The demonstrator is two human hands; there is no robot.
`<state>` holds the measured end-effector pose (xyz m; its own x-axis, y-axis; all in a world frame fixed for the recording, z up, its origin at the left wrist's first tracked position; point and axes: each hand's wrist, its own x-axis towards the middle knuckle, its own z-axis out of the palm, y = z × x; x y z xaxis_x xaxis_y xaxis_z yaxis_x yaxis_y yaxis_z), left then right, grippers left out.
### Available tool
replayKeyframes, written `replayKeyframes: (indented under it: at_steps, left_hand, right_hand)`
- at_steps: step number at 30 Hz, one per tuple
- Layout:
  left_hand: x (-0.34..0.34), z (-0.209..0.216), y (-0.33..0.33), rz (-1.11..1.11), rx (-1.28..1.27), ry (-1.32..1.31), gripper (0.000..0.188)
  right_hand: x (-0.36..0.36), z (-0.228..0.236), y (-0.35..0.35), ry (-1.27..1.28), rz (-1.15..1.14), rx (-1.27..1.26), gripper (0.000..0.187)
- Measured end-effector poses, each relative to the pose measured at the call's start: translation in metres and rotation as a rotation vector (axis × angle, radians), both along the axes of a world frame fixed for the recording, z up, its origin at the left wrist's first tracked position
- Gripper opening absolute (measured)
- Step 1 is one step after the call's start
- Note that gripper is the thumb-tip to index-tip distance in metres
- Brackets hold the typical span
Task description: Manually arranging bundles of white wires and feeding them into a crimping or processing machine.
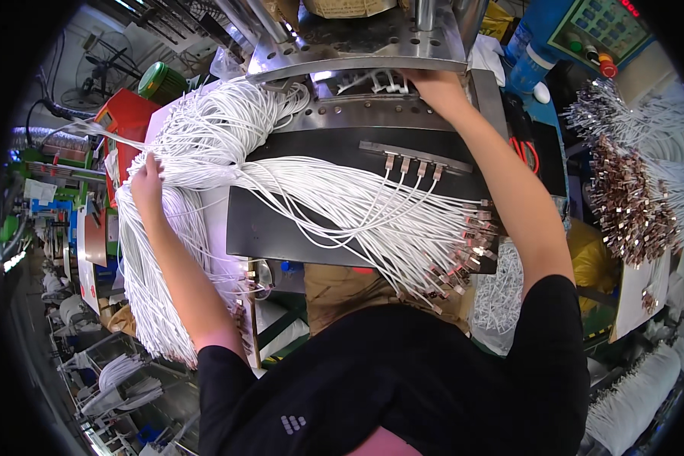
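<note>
While one white bundle (319, 186) is gripped near one end by the closed left hand (147, 176), its long axis is stretched rightward from there, connectors pointed toward the right forearm (509, 171). Four cables (405, 164) are lined along one bar (415, 154), nearer the body than the right hand (438, 90), whose partly hidden grip cannot be told.

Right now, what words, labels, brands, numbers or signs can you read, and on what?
None clear enough to quote.
Control panel: glowing red display at its top edge and button markings, too small and blurred.
Brown paper at the top: a line of print, too small to read surely.
Black shirt: pale emblem of slanted bars, no letters made out.
White cables: no lettering made out.
</note>
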<state>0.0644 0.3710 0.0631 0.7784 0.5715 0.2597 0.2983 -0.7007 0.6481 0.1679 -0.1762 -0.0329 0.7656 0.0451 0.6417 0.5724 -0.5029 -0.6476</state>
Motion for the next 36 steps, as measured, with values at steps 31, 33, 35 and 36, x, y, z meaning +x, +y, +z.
replayKeyframes:
  at_steps: [31,33,35,36]
  left_hand:
    - [0.042,-0.065,-0.371,-1.068,0.525,-0.299,0.023]
    - [0.048,-0.063,-0.37,-1.015,0.527,-0.263,0.023]
    - [0.05,-0.058,-0.371,-0.913,0.533,-0.195,0.023]
    - [0.051,-0.054,-0.372,-0.917,0.529,-0.198,0.023]
  right_hand:
    - [0.06,-0.019,-0.032,0.239,-0.169,-0.265,0.039]
    - [0.081,-0.022,-0.041,0.203,-0.222,-0.284,0.037]
    - [0.091,-0.027,-0.037,0.165,-0.278,-0.302,0.036]
    - [0.103,-0.026,-0.031,0.147,-0.309,-0.314,0.035]
